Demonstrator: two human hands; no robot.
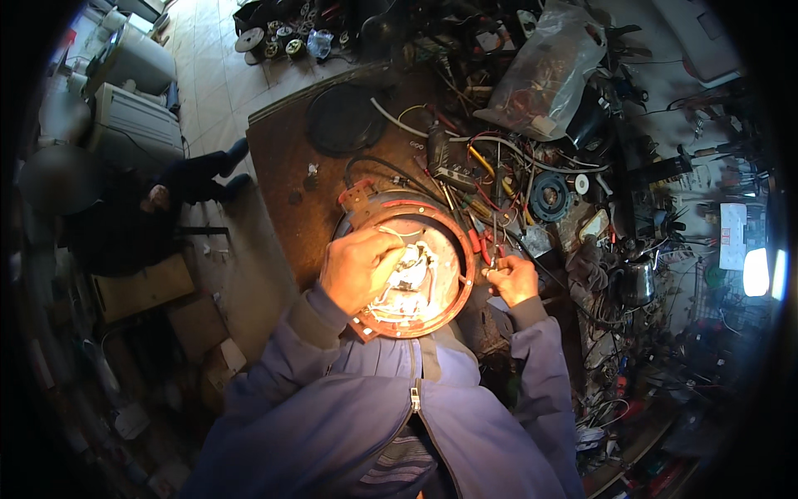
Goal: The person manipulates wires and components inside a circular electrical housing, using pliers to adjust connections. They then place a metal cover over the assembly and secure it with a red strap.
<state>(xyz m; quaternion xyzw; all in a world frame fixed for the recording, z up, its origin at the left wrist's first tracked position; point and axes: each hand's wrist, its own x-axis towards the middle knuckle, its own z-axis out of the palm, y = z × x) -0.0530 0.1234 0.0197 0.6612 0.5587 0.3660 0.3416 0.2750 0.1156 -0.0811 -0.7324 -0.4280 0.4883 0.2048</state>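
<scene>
A round red metal housing (467, 287) with an open top lies before me at the table's near edge. Inside it, bright light washes out a bundle of white wires (426, 259). My left hand (359, 268) reaches over the housing's left rim, its thumb and fingers closed on a white wire at the bundle. Just right of the housing, my right hand (515, 281) is closed with the fingertips pinched together. A small dark piece shows at those fingertips, too small to name. Beside them lie red-handled tools (476, 239), apparently pliers.
The brown table (287, 220) carries a black round lid (345, 118), a multimeter-like dark device (449, 162), loose cables and a clear plastic bag (553, 75). A metal kettle (638, 283) stands at right. A seated person (125, 200) is at far left.
</scene>
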